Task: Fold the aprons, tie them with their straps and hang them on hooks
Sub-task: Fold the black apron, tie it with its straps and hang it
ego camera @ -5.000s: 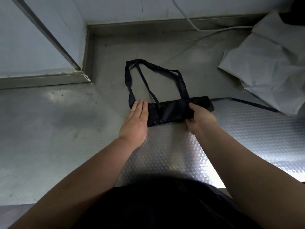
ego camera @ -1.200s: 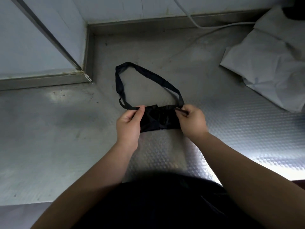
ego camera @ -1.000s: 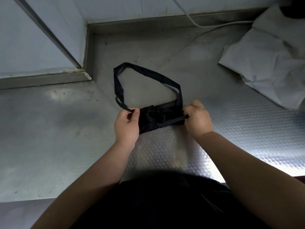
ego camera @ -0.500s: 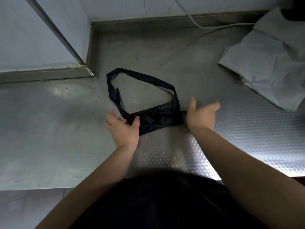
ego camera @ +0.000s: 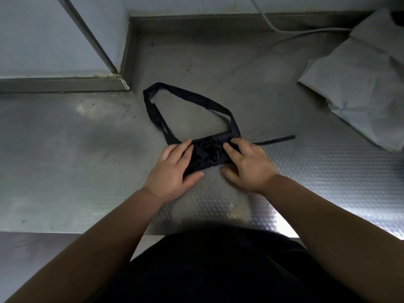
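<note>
A black apron point(ego camera: 207, 155) lies folded into a small tied bundle on the steel table point(ego camera: 65, 171). Its neck loop point(ego camera: 192, 98) spreads out behind it towards the wall corner. One thin strap end point(ego camera: 277, 140) trails off to the right. My left hand point(ego camera: 172, 169) holds the bundle's left end, fingers laid over the top and thumb against the near edge. My right hand point(ego camera: 247, 166) holds the right end the same way and looks slightly blurred.
A crumpled white cloth point(ego camera: 360, 84) lies at the back right. A pale cable point(ego camera: 282, 29) runs along the back wall. A wall panel point(ego camera: 54, 40) juts out at the back left. The table's front edge is close to my body.
Both hands pulled the straps tight across the bundle, let go and spread open half a second ago. Now they have come back down onto the bundle's two ends.
</note>
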`<state>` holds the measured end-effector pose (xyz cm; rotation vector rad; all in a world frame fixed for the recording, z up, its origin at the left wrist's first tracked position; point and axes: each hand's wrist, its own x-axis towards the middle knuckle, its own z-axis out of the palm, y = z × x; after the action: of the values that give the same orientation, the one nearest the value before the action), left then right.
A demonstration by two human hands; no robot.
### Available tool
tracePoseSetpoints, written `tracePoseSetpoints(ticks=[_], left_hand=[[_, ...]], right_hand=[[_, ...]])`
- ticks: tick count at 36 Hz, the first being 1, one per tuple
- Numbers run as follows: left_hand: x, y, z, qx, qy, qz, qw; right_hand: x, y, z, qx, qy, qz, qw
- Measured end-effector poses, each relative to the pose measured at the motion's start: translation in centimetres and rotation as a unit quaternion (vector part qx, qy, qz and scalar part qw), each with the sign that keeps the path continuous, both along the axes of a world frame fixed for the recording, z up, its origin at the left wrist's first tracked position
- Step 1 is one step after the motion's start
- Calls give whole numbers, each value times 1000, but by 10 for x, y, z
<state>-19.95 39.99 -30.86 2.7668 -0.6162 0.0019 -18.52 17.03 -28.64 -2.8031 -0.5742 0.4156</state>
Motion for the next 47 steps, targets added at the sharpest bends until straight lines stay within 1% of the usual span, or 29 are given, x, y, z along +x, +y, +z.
tracePoseSetpoints(ticks=[2,3,6,8,9,11,13,14,16,17,19,21,24,26,29,32,34,37,39,41,44,47], left_hand=[[-1,2,-2,32,27,-11,999],[-1,2,-3,30,30,-5,999],[1,-2,0,4,20,17,1000],[6,-6,6,-22,25,27,999],[9,-8,11,-42,35,41,998],[19,-13,25,-77,80,77,991],[33,-16,38,-105,133,114,979],[39,-16,43,-117,166,130,970],[49,-15,58,-148,234,146,950],[51,-14,65,-168,274,153,935],[53,-11,74,-211,347,168,898],[55,-4,76,-262,403,183,858],[58,3,85,-303,439,184,826],[59,1,93,-311,450,178,818],[61,-2,104,-342,438,168,814],[63,-3,113,-367,400,148,827],[62,-6,125,-361,388,117,840],[66,-5,137,-361,370,114,848],[69,0,143,-374,400,120,828],[71,4,144,-414,432,132,790],[72,8,144,-465,446,175,744],[73,12,145,-471,495,197,703]], right_hand=[[3,1,-2,-15,-2,-13,1000],[5,3,-2,-12,-26,-6,1000],[9,6,-5,50,-57,-24,997],[12,8,1,90,-36,-57,994],[13,10,5,120,-41,-79,989],[15,10,13,179,-11,-100,979],[16,12,22,224,45,-99,968],[15,12,25,221,73,-101,967],[16,9,31,199,82,-112,970],[16,6,35,193,74,-122,971],[18,0,43,212,77,-166,960],[20,-6,53,249,114,-202,940],[26,-10,72,325,193,-246,893],[27,-10,82,358,231,-262,866],[29,-10,91,389,242,-273,846],[31,-10,97,422,255,-280,824],[32,-11,103,414,260,-280,826],[35,-15,110,419,291,-283,812],[36,-17,115,430,310,-283,799],[37,-19,116,435,318,-288,791],[37,-16,115,441,315,-290,789],[38,-13,116,444,316,-284,788]])
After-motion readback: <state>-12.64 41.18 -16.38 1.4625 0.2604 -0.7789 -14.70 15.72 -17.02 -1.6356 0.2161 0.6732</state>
